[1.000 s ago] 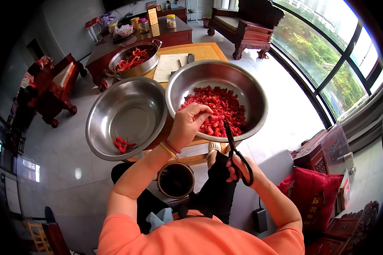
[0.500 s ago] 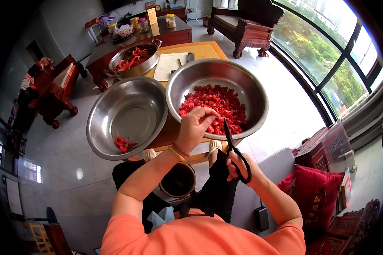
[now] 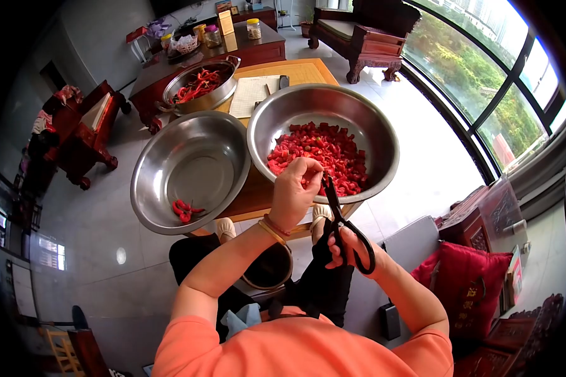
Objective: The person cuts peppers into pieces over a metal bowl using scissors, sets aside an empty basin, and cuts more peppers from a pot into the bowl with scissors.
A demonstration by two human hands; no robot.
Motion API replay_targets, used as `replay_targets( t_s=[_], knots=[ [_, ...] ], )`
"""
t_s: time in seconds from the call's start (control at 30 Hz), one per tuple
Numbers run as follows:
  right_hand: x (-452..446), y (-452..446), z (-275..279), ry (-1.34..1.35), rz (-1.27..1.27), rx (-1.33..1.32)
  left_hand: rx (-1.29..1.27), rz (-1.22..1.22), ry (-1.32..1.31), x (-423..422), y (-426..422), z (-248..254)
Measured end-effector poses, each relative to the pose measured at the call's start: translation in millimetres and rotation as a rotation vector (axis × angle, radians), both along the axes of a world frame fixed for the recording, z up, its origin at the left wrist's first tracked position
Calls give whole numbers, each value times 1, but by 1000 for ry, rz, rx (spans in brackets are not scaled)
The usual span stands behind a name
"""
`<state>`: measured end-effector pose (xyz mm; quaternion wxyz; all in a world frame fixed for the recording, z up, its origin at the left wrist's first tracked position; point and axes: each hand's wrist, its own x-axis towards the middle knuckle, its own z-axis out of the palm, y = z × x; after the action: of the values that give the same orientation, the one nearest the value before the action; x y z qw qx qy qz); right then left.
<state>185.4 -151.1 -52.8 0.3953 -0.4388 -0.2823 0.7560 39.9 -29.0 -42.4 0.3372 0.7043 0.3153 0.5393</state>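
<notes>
My left hand [image 3: 295,191] is pinched over the near rim of the right steel basin [image 3: 383,135], its fingertips closed on a small end of chili pepper that is mostly hidden. My right hand [image 3: 353,251] grips black-handled scissors [image 3: 337,210] by the loops. Their blades point up and away, with the tips right at my left fingertips. Below and beyond them lies a heap of cut red chili pieces [image 3: 321,151] in the basin. A second steel basin [image 3: 146,188], to the left, holds a few whole red chilies [image 3: 185,210] near its front side.
Behind the basins stands a steel pot [image 3: 217,100] with whole red chilies [image 3: 198,85]. A notepad [image 3: 248,94] lies beside it on the wooden table [image 3: 305,69]. Between my legs is a dark bucket [image 3: 267,267]. A red cushion [image 3: 462,289] sits to the right.
My left hand has shifted slightly right and nearer to the scissors. The scissor tips have moved a little left and up to its fingertips. The whole view has shifted slightly.
</notes>
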Motion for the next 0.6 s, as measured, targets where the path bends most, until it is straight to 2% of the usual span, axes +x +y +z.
replay_targets(
  t_s=[0.07,0.27,0.5,0.6],
  knots=[
    [0,0,3,-7,-12,-10,82,-3,23,0,-1,0],
    [0,-1,3,-17,-22,-31,65,22,91,2,-3,1],
    [2,-1,2,-49,-7,-44,-53,-41,28,3,-3,-1],
    [3,-1,3,-176,-24,7,-89,-68,-5,3,-3,-5]
  ],
)
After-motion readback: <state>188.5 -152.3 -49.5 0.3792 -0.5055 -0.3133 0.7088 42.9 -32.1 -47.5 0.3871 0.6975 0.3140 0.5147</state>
